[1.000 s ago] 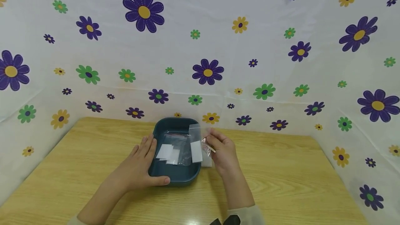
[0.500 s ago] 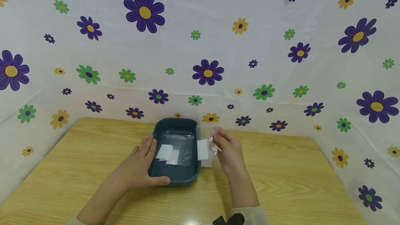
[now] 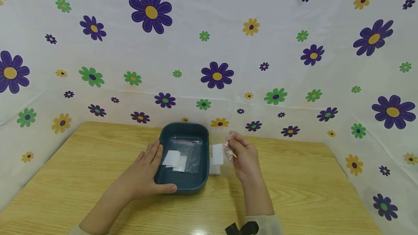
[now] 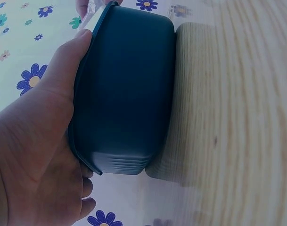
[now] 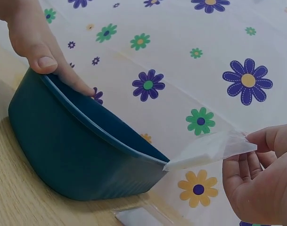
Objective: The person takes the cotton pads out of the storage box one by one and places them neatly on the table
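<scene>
Fingers (image 3: 236, 141) of the right hand (image 3: 247, 158) are pinched narrow on a clear bag (image 5: 214, 148) with a white insert (image 3: 217, 154), held to the right of the bin (image 3: 191, 182), centre-bottom of the head view. Left hand (image 3: 145, 175): fingers straight along the bin's left rim, thumb extended over the near-left corner; steadying the bin, in this report's judgement.

Change noted: over the last second the held bag moved from above the bin's right side to outside its right rim. Left hand and bin show no appreciable shift. Judged implication: this bag is clear of the bin's interior but not yet released, and the work of taking bags out is partway.

Count:
- Bin: one, upright on the counter (image 3: 294, 180).
- Bag in hand: one, as far as can be told.
- Bag on the counter: at least one, small and flat (image 3: 214, 170), just right of the bin, partly behind the held bag in the head view.
- Bags in the bin (image 3: 193, 157): at least two, inferred from two overlapping white inserts (image 3: 170, 158); exact number cannot be told.
- Flowered cloth backdrop (image 3: 235, 50): behind the counter, number of pieces not determined.
</scene>
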A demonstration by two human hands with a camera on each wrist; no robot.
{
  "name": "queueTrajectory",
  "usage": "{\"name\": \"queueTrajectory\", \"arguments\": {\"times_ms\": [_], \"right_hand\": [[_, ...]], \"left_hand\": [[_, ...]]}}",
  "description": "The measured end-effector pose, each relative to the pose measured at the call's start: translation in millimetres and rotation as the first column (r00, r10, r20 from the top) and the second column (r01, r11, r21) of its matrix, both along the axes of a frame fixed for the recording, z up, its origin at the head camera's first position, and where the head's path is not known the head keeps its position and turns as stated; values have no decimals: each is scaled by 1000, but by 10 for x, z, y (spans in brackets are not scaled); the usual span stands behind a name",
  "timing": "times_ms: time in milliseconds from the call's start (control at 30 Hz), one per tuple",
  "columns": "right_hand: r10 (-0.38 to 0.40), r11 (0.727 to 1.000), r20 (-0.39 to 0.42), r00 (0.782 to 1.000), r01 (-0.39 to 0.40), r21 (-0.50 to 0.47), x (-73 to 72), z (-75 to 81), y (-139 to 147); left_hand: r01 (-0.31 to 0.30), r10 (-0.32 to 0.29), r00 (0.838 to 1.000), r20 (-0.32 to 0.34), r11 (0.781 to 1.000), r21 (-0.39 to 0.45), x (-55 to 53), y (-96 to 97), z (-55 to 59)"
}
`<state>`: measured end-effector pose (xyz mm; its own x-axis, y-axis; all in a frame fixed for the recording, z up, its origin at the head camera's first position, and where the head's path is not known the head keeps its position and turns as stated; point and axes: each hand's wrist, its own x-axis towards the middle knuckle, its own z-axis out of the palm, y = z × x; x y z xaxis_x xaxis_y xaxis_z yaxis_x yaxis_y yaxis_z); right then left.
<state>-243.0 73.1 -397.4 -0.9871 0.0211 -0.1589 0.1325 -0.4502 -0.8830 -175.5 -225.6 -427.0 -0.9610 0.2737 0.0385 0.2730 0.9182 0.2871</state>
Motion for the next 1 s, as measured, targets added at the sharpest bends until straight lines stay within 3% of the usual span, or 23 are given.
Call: {"name": "queueTrajectory", "arguments": {"times_ms": [600,1000], "right_hand": [[-53,998,49,997,54,-25,-93,-103,150],[-74,996,69,995,77,-38,-120,-156,234]], "left_hand": [[0,0,1000,6,1000,0,4,4,35],[5,-5,1000,0,1000,1,-2,-3,0]]}}
